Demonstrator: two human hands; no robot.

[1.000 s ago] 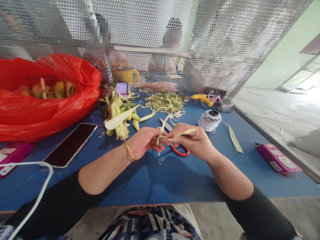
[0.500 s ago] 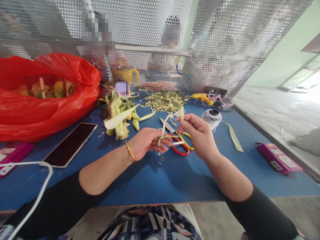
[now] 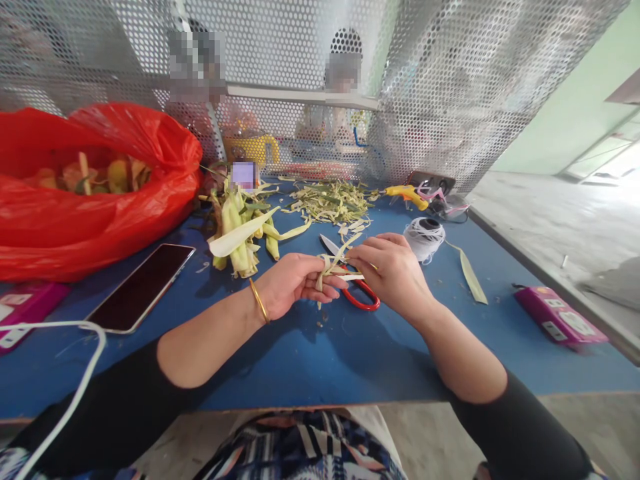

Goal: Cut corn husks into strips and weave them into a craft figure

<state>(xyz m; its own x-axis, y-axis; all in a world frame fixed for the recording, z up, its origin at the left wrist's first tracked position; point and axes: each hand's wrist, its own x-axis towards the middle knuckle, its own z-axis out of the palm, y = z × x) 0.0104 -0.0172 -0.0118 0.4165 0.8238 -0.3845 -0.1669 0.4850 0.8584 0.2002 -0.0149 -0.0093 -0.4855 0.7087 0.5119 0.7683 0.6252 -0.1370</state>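
Pale corn-husk strips [image 3: 325, 272], crossed and folded over each other, are pinched in my left hand [image 3: 300, 283], which wears a gold bangle on its wrist. My right hand [image 3: 387, 267] is closed at the strips' right ends, its fingertips pressed together on them. Beneath and behind the hands lie scissors [image 3: 367, 303] with a red handle loop, blades pointing up and left; my right hand covers part of them. White string on a spool [image 3: 424, 239] stands just beyond my right hand, with a flat husk piece [image 3: 471, 277] to its right.
Husk bundle [image 3: 240, 240] and shredded scraps [image 3: 333, 202] lie behind. At left are a red plastic bag [image 3: 165, 167], a phone [image 3: 143, 287] and a white cable [image 3: 87, 370]. At right are a yellow glue gun [image 3: 406, 195] and a purple box [image 3: 560, 315]. People are behind the perforated screen.
My right hand has turned palm down and moved slightly left and lower, nearer my left hand. The upright strip now leans right, and the yellow scissor loop is covered.
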